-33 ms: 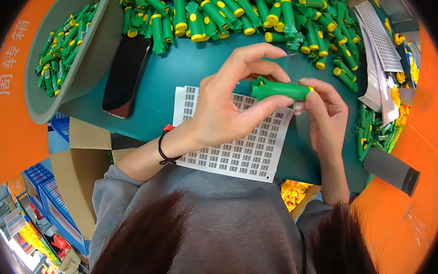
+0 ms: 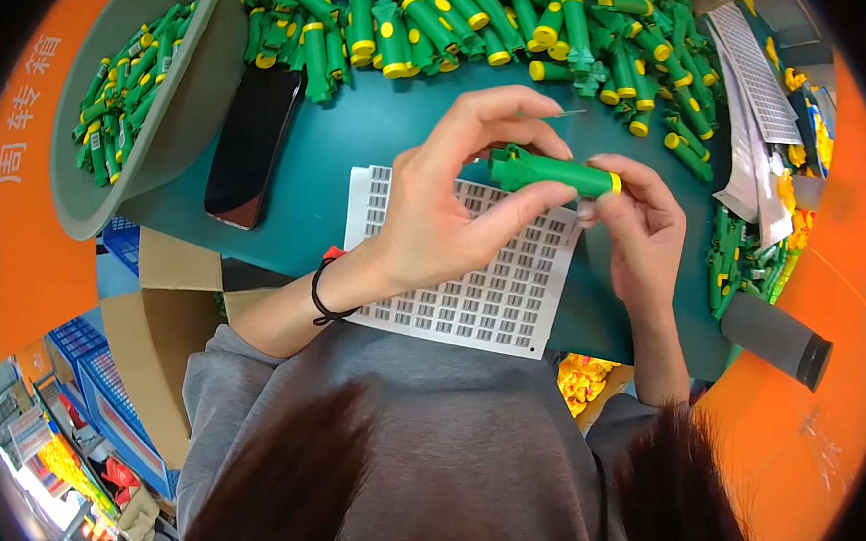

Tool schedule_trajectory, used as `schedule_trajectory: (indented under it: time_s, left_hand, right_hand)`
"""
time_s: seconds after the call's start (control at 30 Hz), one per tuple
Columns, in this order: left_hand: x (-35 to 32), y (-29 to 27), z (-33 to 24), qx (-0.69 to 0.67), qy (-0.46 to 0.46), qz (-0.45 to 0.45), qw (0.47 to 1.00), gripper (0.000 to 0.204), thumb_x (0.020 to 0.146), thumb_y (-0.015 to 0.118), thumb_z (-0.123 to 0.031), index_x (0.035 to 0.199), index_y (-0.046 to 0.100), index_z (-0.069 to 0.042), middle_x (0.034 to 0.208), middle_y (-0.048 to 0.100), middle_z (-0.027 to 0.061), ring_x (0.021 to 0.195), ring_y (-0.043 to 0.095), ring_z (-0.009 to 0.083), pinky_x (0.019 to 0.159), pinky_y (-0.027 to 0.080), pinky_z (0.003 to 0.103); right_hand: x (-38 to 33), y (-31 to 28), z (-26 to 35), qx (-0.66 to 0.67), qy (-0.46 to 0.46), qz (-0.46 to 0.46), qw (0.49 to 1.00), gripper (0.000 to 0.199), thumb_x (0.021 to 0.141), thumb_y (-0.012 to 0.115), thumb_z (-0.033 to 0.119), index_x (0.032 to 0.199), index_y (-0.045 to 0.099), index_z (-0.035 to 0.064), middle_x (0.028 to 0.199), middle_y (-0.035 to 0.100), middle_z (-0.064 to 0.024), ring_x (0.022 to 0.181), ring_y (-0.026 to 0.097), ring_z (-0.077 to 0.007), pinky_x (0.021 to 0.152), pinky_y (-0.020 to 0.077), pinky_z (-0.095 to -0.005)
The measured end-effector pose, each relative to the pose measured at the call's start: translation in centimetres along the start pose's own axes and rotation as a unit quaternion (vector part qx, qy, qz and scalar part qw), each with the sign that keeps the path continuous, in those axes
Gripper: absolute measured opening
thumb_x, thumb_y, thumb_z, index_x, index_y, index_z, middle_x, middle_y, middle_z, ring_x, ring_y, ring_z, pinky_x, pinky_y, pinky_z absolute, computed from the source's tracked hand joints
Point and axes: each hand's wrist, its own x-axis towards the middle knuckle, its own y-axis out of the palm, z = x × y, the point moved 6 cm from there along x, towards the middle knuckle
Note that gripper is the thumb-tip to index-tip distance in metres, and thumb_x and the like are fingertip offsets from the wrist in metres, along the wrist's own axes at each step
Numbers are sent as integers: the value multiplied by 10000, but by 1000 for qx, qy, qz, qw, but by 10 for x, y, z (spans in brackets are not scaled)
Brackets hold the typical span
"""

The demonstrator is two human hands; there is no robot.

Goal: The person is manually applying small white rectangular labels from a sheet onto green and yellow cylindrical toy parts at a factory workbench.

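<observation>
Right of centre in the frame, a green tube (image 2: pixel 548 168) with a yellow end is held crosswise between a worker's two bare hands above a teal surface (image 2: pixel 316 164). The left hand (image 2: pixel 442 197), a black band (image 2: pixel 319 298) at its wrist, has its grip clamped on the tube's gathered end and middle, thumb along the near side. The right hand (image 2: pixel 644 224) has its grip closed on the yellow end, thumb and fingertips together around it. At the raised left index fingertip is what appears to be a thin sliver (image 2: pixel 574 113), too small to identify. Below the hands lies a white sheet (image 2: pixel 495 304) printed with rows of small dark blocks. Across the top of the frame spreads a pile of similar tubes (image 2: pixel 423 32). A dark phone (image 2: pixel 252 150) lies at upper left, beside a grey-green bin (image 2: pixel 204 88) holding more green pieces (image 2: pixel 127 93). At right, a grey cylinder (image 2: pixel 771 336) with a black end lies on its side.
</observation>
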Motion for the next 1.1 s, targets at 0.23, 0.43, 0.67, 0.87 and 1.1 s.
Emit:
schedule_trajectory:
  time_s: [0.23, 0.43, 0.67, 0.87, 1.1]
  left_hand:
    - [-10, -23, -4, 75, -51, -43, 995, 274, 852, 725, 5, 1106, 625, -14, 1193, 629, 118, 1049, 616, 158, 936, 478, 310]
    - [-2, -11, -19, 91, -71, 45, 992, 83, 865, 725, -68, 926, 701, -17, 1082, 676, 85, 985, 614, 135, 903, 472, 288]
    - [-1, -7, -16, 101, -84, 81, 988, 83, 871, 714, -61, 930, 696, -4, 1028, 684, 89, 957, 619, 143, 857, 488, 282]
    - [0, -5, -15, 124, -83, 91, 985, 84, 863, 720, -60, 920, 697, -4, 1010, 683, 81, 934, 619, 145, 837, 486, 280]
    - [0, -4, -13, 145, -84, 92, 981, 93, 859, 731, -68, 913, 693, -3, 977, 685, 71, 919, 617, 142, 818, 482, 278]
  right_hand:
    - [-9, 14, -10, -13, -47, -10, 999, 384, 848, 690, -83, 1221, 598, -62, 1257, 579, -157, 1126, 612, -219, 954, 539, -330]
    - [-14, 24, -8, -38, -59, 14, 997, 376, 852, 681, -97, 1219, 602, -77, 1246, 598, -159, 1131, 611, -217, 966, 533, -326]
    - [-16, 24, -7, -64, -62, 11, 996, 366, 852, 677, -96, 1212, 611, -91, 1253, 605, -170, 1134, 608, -219, 997, 492, -334]
    - [-14, 24, -4, -81, -114, 31, 990, 392, 840, 678, -130, 1222, 613, -68, 1235, 597, -153, 1112, 620, -208, 951, 576, -313]
    - [-16, 24, -4, -98, -74, 14, 992, 378, 827, 700, -111, 1196, 622, -89, 1238, 608, -181, 1127, 606, -216, 987, 498, -327]
